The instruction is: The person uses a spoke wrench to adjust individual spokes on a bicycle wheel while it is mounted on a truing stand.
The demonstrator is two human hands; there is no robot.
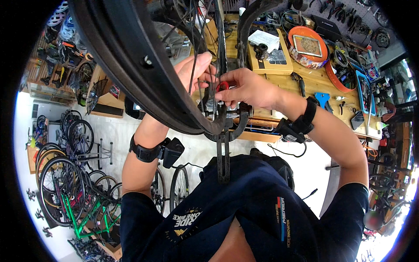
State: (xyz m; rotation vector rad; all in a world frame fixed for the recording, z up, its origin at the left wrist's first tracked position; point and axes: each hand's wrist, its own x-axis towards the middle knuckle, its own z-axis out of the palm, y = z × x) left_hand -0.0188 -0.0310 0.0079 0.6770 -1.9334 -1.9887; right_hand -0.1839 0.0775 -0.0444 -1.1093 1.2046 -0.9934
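Note:
A black bicycle rim (150, 65) with thin spokes (192, 48) stands upright before me in a dark truing stand (223, 153). Between the thumb and fingers of my right hand (251, 89) is a small red spoke wrench (223, 86), held at the spokes just inside the rim. My left hand (196, 70) reaches in from the other side, partly hidden behind the rim. Its thumb and fingers are loosely bent and apart, close beside the spokes; whether they touch one cannot be made out. A stand knob (247, 110) sits below my right hand.
Behind the wheel is a wooden workbench (314, 78) with a yellow box (273, 65), a round orange tin (307, 41), a blue tray (365, 94) and several tools. Bicycles (78, 174) line the left side. Black straps with small devices (172, 153) circle both my forearms.

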